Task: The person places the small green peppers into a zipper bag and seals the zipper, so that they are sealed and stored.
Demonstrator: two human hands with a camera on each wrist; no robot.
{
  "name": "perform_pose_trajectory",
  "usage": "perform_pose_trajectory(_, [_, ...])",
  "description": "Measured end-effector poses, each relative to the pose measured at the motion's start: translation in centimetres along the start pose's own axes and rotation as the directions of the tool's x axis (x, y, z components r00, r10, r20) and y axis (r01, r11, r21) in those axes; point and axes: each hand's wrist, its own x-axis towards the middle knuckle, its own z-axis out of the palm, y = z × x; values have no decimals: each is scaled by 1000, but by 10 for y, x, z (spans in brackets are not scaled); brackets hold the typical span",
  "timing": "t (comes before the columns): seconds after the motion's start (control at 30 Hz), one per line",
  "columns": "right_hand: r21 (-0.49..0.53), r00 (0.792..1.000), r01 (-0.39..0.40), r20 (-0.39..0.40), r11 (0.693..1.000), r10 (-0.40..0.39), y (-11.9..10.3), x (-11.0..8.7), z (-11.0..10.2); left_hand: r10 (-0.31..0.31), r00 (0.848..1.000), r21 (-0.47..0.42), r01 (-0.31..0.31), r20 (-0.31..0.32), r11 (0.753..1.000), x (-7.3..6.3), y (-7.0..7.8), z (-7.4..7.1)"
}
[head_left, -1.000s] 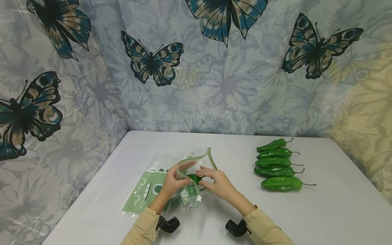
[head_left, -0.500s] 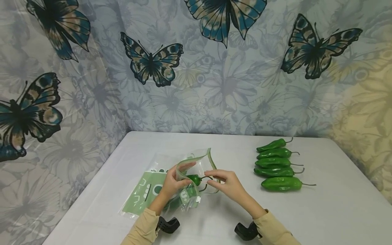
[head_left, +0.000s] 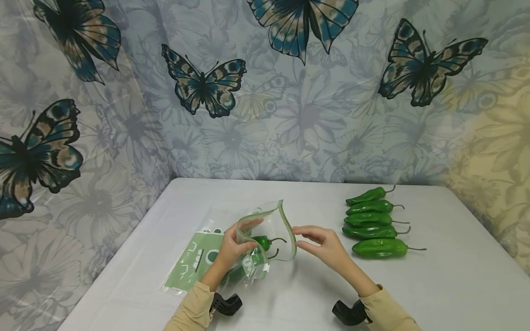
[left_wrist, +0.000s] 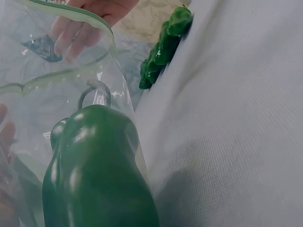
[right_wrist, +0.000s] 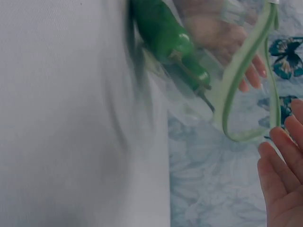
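Observation:
My left hand (head_left: 232, 246) holds a clear zip bag (head_left: 271, 230) with a green-edged mouth, which gapes to the right. Inside lie green peppers, stems toward the opening; one pepper (head_left: 262, 242) shows best in the head view, and a large glossy pepper (left_wrist: 94, 170) fills the front of the left wrist view. At the bag's right rim is my right hand (head_left: 320, 241), its fingers extended and holding nothing. In the right wrist view the right hand's fingers (right_wrist: 279, 165) lie close to the green rim (right_wrist: 232, 90); whether they touch it I cannot tell.
To the right, several green peppers lie in a column, the nearest pepper (head_left: 381, 248) being the largest. A flat green-printed bag (head_left: 194, 259) lies left of and partly under the left hand. The white table (head_left: 447, 285) meets a butterfly-patterned cloth (head_left: 306, 138) behind.
My right hand has drawn back rightward from the pepper in the bag to beside the bag's rim, letting go of the pepper. The left hand has stayed in place on the bag.

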Motion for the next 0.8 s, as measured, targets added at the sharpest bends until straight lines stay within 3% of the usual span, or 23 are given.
perform_pose_trajectory(0.1, [25, 1000, -3, -5, 1000, 3, 2, -4, -10, -4, 1000, -8, 4, -10, 1000, -1, -1, -1])
perform_pose_trajectory(0.23, [45, 997, -61, -43, 997, 63, -1, -13, -26, 13, 1000, -1, -13, 17, 1000, -1, -3, -1])
perform_pose_trajectory(0.4, [23, 985, -143, -94, 989, 145, 1, -25, -44, 17, 1000, 1, -17, 25, 1000, -1, -3, 0])
perform_pose_trajectory(0.8, [-54, 965, -231, -138, 971, 222, 11, -51, -90, 19, 1000, -14, -19, 5, 1000, 0, -1, -3])
